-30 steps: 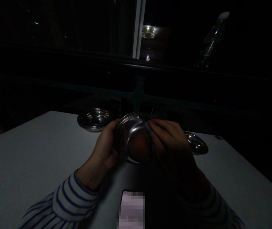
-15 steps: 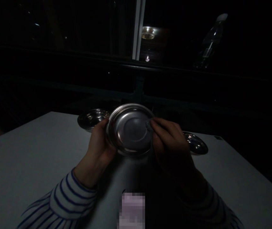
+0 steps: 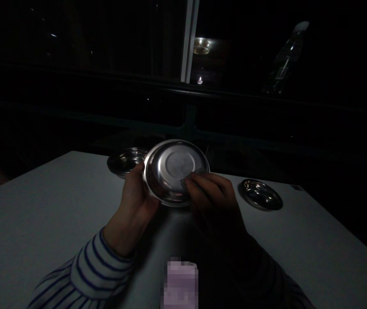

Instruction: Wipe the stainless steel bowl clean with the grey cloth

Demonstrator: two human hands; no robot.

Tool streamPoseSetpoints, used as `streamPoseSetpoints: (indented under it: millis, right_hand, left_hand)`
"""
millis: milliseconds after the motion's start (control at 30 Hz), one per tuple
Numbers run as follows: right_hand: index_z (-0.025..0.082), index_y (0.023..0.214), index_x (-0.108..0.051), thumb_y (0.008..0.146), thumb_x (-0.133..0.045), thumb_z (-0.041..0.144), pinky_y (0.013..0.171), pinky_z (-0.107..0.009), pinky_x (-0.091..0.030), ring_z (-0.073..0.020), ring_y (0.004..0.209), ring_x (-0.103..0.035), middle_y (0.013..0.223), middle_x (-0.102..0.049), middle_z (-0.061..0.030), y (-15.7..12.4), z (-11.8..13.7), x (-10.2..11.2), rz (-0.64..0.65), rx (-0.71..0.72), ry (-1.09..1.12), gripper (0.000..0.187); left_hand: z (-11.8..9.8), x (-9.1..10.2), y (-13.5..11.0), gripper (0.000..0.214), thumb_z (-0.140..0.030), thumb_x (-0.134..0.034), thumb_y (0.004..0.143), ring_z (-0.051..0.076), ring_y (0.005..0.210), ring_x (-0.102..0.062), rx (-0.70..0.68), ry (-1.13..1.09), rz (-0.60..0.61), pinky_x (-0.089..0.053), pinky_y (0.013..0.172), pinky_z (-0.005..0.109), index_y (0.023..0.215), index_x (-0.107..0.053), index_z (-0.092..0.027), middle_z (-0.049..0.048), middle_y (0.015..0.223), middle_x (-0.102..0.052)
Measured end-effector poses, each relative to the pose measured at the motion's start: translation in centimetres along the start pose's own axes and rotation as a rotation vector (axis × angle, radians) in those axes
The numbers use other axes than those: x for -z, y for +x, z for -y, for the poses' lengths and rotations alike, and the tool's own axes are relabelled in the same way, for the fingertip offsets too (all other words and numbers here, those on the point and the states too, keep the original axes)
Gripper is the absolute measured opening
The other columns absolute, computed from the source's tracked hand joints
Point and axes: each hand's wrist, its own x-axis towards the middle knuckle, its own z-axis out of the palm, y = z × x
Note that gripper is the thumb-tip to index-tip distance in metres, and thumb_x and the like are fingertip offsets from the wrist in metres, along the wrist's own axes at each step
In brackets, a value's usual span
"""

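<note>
- My left hand [image 3: 134, 199] pinches a tilted metal bowl [image 3: 178, 161] by its rim, above the table [image 3: 67, 206].
- My right hand [image 3: 215, 198] pinches a grey wad [image 3: 199, 171] against the bowl.

Held bowl [image 3: 170, 154] is hiding the left hand's [image 3: 135, 197] fingertips and part of the bowl [image 3: 127, 161] behind. Right hand [image 3: 214, 197] is covering most of a grey pad [image 3: 202, 171], material unclear; its wrist is sinking into shadow. Pixelated pink slab [image 3: 181, 285] and striped sleeve [image 3: 99, 270] are running off the bottom edge. Corner sticker [image 3: 297, 188] is showing too small to read.
</note>
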Motion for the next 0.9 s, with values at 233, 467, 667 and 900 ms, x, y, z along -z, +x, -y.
streamPoseSetpoints:
  millis: [233,467,667,900]
  right_hand:
    - [0.011,0.109,-0.056,0.083,-0.052,0.013,0.079,-0.035,-0.046,-0.0208,0.099,-0.053,0.106,-0.064,-0.0069,-0.5,0.8,-0.8,0.019,0.008,-0.028,0.027]
    - [0.008,0.108,-0.056,0.083,-0.050,0.014,0.078,-0.035,-0.048,-0.0214,0.098,-0.051,0.106,-0.062,-0.0116,-0.4,0.4,-0.7,-0.008,-0.072,0.014,0.027]
    - [0.009,0.095,-0.061,0.086,-0.042,0.012,0.076,-0.034,-0.047,-0.0201,0.094,-0.049,0.099,-0.062,-0.0119,0.5,-0.5,0.0,-0.026,0.005,-0.150,0.021]
    - [0.007,0.108,-0.058,0.085,-0.048,0.017,0.079,-0.036,-0.048,-0.0228,0.098,-0.048,0.108,-0.062,-0.0106,-0.2,0.4,-0.8,0.103,-0.053,0.031,0.027]
  left_hand:
    - [0.8,-0.5,-0.7,0.023,-0.018,-0.041,0.082,0.010,0.047,-0.054,-0.042,0.061,-0.088,-0.044,0.047,0.019,0.071,-0.061,-0.014,0.0001,0.053,-0.061]
    - [2.6,-0.6,-1.4,0.020,-0.031,-0.052,0.079,0.011,0.055,-0.060,-0.093,0.192,-0.224,-0.047,0.055,0.020,0.073,-0.063,-0.016,-0.0011,0.064,-0.066]
    - [3.7,-0.5,-1.7,0.030,-0.043,-0.056,0.074,0.013,0.056,-0.061,-0.016,0.384,-0.161,-0.046,0.054,0.022,0.079,-0.067,-0.015,0.0009,0.060,-0.065]
    - [3.1,-0.5,-1.5,0.021,-0.032,-0.055,0.076,0.012,0.051,-0.058,-0.037,0.299,-0.287,-0.044,0.049,0.021,0.072,-0.064,-0.014,0.0011,0.058,-0.064]
